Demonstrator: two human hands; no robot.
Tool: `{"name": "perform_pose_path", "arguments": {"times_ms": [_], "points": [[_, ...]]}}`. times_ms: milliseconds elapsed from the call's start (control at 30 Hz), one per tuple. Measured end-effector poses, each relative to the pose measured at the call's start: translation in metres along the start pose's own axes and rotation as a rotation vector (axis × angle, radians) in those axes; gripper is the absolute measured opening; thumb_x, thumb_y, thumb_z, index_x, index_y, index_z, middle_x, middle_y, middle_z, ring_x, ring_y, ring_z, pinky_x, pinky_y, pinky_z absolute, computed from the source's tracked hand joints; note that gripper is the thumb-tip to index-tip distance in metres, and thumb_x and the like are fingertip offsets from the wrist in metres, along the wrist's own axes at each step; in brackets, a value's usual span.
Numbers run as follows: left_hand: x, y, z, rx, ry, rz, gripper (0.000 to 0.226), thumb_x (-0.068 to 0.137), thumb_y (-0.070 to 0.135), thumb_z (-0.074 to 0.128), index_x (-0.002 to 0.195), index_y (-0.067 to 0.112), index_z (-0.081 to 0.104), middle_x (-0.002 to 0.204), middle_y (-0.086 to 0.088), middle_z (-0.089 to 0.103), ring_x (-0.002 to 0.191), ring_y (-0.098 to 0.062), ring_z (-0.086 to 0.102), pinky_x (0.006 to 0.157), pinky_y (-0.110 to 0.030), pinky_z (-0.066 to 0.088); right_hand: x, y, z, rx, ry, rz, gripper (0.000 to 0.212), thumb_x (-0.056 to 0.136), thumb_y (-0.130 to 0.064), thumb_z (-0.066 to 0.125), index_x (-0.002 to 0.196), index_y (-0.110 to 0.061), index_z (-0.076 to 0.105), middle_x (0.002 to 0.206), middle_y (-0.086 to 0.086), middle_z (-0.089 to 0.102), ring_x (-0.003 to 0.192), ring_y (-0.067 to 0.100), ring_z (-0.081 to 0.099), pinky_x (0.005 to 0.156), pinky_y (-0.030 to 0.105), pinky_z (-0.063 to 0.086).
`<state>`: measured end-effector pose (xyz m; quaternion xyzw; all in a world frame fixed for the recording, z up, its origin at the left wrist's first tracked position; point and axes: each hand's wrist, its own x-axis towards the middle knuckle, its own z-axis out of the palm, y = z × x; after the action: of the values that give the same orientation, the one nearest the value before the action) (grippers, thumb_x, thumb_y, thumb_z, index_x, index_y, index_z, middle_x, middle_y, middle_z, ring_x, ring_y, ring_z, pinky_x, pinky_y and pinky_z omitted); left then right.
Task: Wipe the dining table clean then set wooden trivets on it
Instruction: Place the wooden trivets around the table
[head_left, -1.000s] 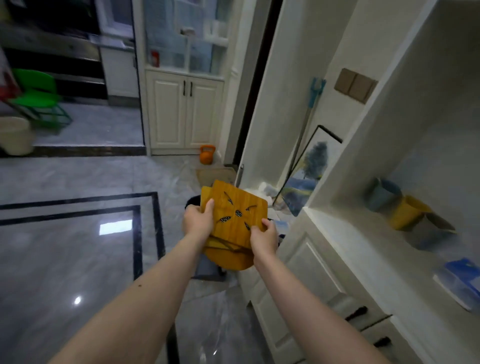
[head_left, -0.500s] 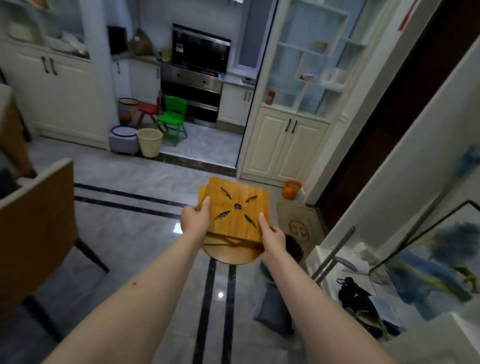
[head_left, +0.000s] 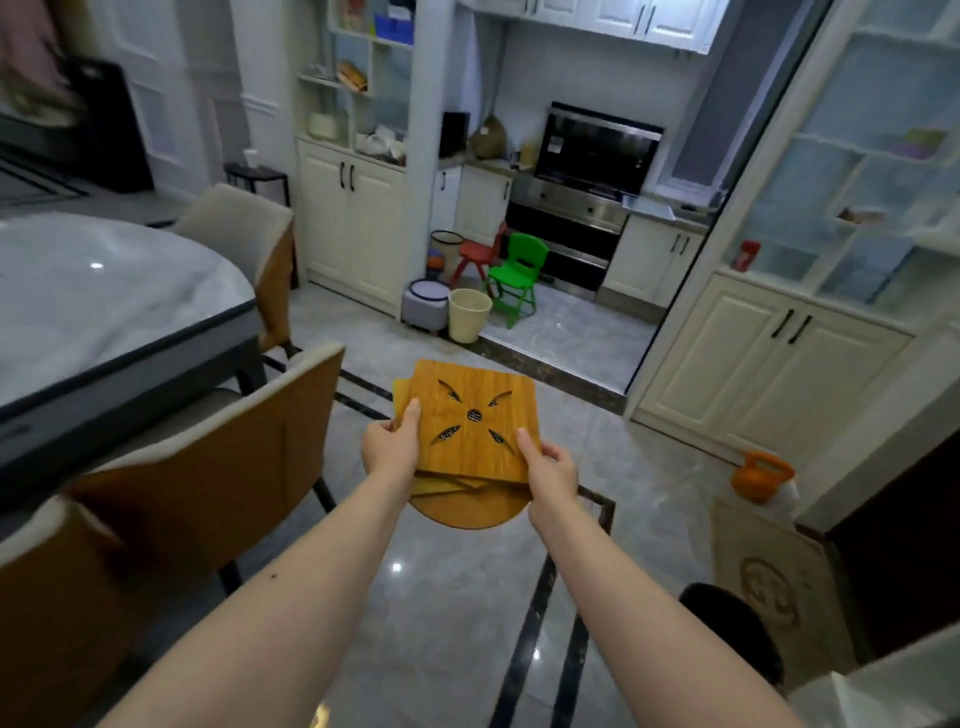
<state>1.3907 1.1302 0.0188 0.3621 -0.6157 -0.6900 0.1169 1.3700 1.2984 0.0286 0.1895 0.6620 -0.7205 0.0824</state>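
Note:
I hold a stack of wooden trivets out in front of me over the floor. The top one is square with leaf-shaped cut-outs; a round one sticks out underneath at the near side. My left hand grips the stack's left edge, thumb on top. My right hand grips the right near corner, thumb on top as well. The dining table, with a pale marble top and dark rim, stands to the left, apart from the stack.
Two brown chairs with pale trim stand at the table's near side, a third at its far end. Ahead are a green chair, a bin and a stool. An orange kettlebell and a mat lie right.
The view has swung left from the shelf wall to the kitchen and dining table. Both hands keep the same hold on the trivet stack.

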Motion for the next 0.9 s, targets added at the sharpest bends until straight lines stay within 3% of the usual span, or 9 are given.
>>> {"name": "perform_pose_path", "arguments": {"times_ms": [200, 400, 533, 600, 733, 900], "points": [[0.052, 0.025, 0.011, -0.083, 0.208, 0.005, 0.043, 0.095, 0.051, 0.045, 0.084, 0.011, 0.055, 0.085, -0.005, 0.057, 0.086, -0.025, 0.055, 0.078, -0.037, 0.045, 0.072, -0.030, 0.048, -0.037, -0.191, -0.016, 0.043, 0.089, -0.032, 0.065, 0.123, -0.008, 0.055, 0.108, 0.006, 0.061, 0.097, 0.024, 0.059, 0.087, 0.037, 0.051], [0.096, 0.055, 0.015, -0.177, 0.327, -0.004, 0.037, 0.097, 0.040, 0.047, 0.111, 0.007, 0.057, 0.103, -0.008, 0.061, 0.086, -0.020, 0.056, 0.065, -0.029, 0.040, 0.139, -0.059, 0.105, -0.161, -0.301, -0.005, 0.050, 0.090, -0.040, 0.062, 0.127, -0.008, 0.053, 0.119, 0.011, 0.061, 0.105, 0.029, 0.059, 0.092, 0.043, 0.051], [0.121, 0.058, 0.001, -0.255, 0.406, -0.037, 0.031, 0.095, 0.041, 0.051, 0.102, 0.012, 0.057, 0.101, -0.007, 0.061, 0.087, -0.021, 0.059, 0.068, -0.032, 0.044, 0.162, -0.061, 0.150, -0.189, -0.410, 0.004, 0.046, 0.091, -0.037, 0.061, 0.124, -0.007, 0.053, 0.119, 0.013, 0.061, 0.106, 0.030, 0.059, 0.093, 0.044, 0.051], [0.133, 0.061, -0.007, -0.278, 0.451, -0.038, 0.026, 0.095, 0.040, 0.053, 0.092, 0.014, 0.054, 0.093, -0.003, 0.058, 0.080, -0.019, 0.056, 0.073, -0.033, 0.044, 0.168, -0.060, 0.172, -0.196, -0.462, 0.033, 0.034, 0.092, -0.036, 0.061, 0.112, -0.010, 0.056, 0.116, 0.013, 0.062, 0.105, 0.030, 0.060, 0.094, 0.046, 0.051], [0.158, 0.064, -0.027, -0.284, 0.534, -0.039, 0.038, 0.095, 0.040, 0.052, 0.117, 0.008, 0.053, 0.102, -0.008, 0.057, 0.088, -0.022, 0.055, 0.076, -0.034, 0.046, 0.176, -0.057, 0.213, -0.199, -0.541, 0.063, 0.018, 0.095, -0.032, 0.058, 0.091, -0.015, 0.055, 0.107, 0.011, 0.063, 0.103, 0.030, 0.061, 0.094, 0.048, 0.051], [0.214, 0.071, -0.060, -0.293, 0.623, -0.076, 0.044, 0.095, 0.044, 0.050, 0.117, 0.007, 0.054, 0.104, -0.009, 0.059, 0.092, -0.025, 0.057, 0.082, -0.037, 0.048, 0.194, -0.060, 0.286, -0.251, -0.634, 0.082, 0.018, 0.098, -0.030, 0.053, 0.087, -0.016, 0.056, 0.098, 0.008, 0.062, 0.091, 0.025, 0.060, 0.085, 0.040, 0.052]]}}
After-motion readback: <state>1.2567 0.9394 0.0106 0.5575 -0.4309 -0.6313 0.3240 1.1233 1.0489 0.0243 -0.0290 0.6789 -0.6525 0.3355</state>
